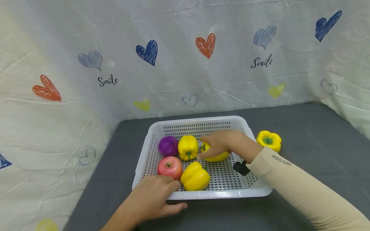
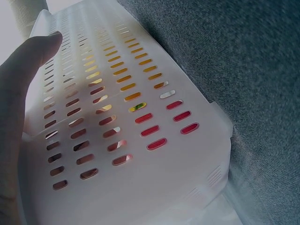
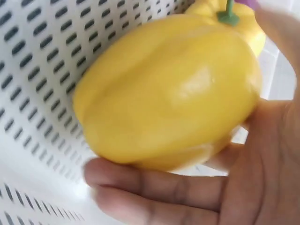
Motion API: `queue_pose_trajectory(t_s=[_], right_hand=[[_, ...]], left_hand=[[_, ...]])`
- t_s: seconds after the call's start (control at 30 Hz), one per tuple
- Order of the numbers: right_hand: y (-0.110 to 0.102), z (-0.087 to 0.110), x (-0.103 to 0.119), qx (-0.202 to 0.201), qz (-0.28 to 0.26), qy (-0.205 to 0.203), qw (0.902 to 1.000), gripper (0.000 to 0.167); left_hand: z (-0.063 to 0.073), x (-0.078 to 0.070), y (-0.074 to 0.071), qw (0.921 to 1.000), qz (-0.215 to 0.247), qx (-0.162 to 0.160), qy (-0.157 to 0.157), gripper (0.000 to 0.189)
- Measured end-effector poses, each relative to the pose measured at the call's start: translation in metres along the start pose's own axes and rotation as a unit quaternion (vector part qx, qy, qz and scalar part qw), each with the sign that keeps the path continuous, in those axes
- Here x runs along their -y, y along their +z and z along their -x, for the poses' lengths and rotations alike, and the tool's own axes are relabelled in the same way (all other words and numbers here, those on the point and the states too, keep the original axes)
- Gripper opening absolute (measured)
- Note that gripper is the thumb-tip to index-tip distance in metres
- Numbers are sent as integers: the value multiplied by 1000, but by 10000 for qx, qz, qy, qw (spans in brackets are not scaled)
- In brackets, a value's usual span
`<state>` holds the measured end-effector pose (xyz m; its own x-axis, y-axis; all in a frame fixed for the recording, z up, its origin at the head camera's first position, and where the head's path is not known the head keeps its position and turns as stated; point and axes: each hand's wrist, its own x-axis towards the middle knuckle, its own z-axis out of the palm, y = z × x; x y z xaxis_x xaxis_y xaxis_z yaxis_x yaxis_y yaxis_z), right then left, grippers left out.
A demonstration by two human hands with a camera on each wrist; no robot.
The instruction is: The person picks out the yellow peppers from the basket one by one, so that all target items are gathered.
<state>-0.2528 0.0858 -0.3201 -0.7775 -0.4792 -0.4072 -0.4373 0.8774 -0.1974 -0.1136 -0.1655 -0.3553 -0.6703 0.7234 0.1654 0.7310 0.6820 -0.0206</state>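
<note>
My left hand (image 1: 150,199) grips the near left rim of a white perforated basket (image 1: 222,194), fingers over the edge and thumb on the outside. In the left wrist view that thumb (image 2: 40,49) lies against the slotted wall. Reaching in from the right, my right hand (image 1: 221,141) holds a yellow bell pepper (image 1: 218,157) lying on its side within the basket. The right wrist view has its fingers (image 3: 154,187) curled along the pepper. Two more yellow peppers, one upright-looking (image 1: 188,146) and one nearer (image 1: 194,178), sit beside a red apple (image 1: 170,166) and a round purple item (image 1: 168,146).
Another yellow bell pepper (image 1: 273,145) sits outside the basket, by its right wall, stem facing me. Dark grey cloth (image 1: 312,138) covers the table. Behind it hangs a pale curtain (image 1: 173,77) printed with hearts. A black wrist camera (image 1: 241,168) is strapped at my right wrist.
</note>
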Motion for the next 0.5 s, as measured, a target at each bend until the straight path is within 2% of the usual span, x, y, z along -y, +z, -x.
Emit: queue_pose_trajectory(t_s=[0.13,0.27,0.33,0.5], right_hand=[[3,0,6,-197,477,-52,9987,99],[4,-2,10,-238,816,164,9962,108],[4,-3,12,-232,1009,187,9945,105],[9,-8,13,-169,1063,-167,9940,94]], left_hand=[[1,0,-1,10000,62,46,-43,43],[2,1,-2,10000,67,15,-27,43],[2,1,-1,10000,48,-31,2,43],[1,1,-1,9999,10,-91,67,43]])
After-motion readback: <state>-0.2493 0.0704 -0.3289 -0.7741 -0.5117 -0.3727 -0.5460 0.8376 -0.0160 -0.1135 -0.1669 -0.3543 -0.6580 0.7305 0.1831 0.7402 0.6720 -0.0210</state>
